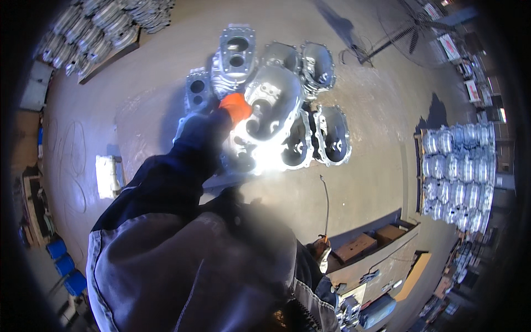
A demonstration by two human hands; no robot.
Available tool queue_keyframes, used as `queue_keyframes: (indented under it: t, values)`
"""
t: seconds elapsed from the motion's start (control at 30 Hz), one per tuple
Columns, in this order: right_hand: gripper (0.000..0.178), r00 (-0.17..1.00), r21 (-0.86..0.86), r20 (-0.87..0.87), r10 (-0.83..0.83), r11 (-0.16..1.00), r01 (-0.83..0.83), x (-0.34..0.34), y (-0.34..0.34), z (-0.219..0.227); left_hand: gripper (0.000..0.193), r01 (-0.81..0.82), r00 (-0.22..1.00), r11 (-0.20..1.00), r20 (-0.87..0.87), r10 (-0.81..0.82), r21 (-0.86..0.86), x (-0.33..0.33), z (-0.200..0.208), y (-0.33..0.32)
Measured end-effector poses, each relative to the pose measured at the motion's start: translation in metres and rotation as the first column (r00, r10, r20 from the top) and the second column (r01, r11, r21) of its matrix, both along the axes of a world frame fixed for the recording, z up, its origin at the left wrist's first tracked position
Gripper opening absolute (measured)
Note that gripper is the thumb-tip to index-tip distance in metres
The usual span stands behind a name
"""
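Observation:
My left hand (237, 108), in an orange glove, is closed on the near left rim of a cast metal housing (279, 99). That housing is tilted and its hollow side shows, resting on or over other housings. My right hand (322, 250) is low and to the right, wrapped round the handle of a thin dark rod (327, 202). The rod points up and away from me and its tip is slightly bent. Around the held piece stand several similar castings, among them an upright one (237, 52) with two round holes and an open one (333, 135) at the right.
A bench (381, 260) with brown boxes (355, 248) lies at the lower right. Pallets of stacked castings stand at the right (458, 171) and the far left (99, 33). A fan (412, 27) stands at the back right. One bright casting (109, 176) sits alone at the left.

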State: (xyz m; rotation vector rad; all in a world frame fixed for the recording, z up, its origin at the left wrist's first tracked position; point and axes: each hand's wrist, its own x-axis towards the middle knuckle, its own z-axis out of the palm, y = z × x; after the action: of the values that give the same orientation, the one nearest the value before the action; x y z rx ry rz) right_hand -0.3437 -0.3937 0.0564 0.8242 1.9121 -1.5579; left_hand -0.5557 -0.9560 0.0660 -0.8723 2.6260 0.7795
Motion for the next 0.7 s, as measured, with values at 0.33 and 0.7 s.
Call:
queue_keyframes:
  t: [0.33,0.7]
  values:
    - [0.07,0.999,-0.01,-0.021,0.047,0.999,-0.048,-0.028,0.011,-0.011,0.04,-0.124,0.959,0.992,-0.261,0.111,-0.035,0.226,0.055,-0.119]
    - [0.069,0.999,0.061,-0.052,0.008,0.998,-0.005,-0.033,0.027,0.0,0.033,-0.368,0.923,0.811,-0.071,0.379,-0.455,0.152,0.007,-0.276]
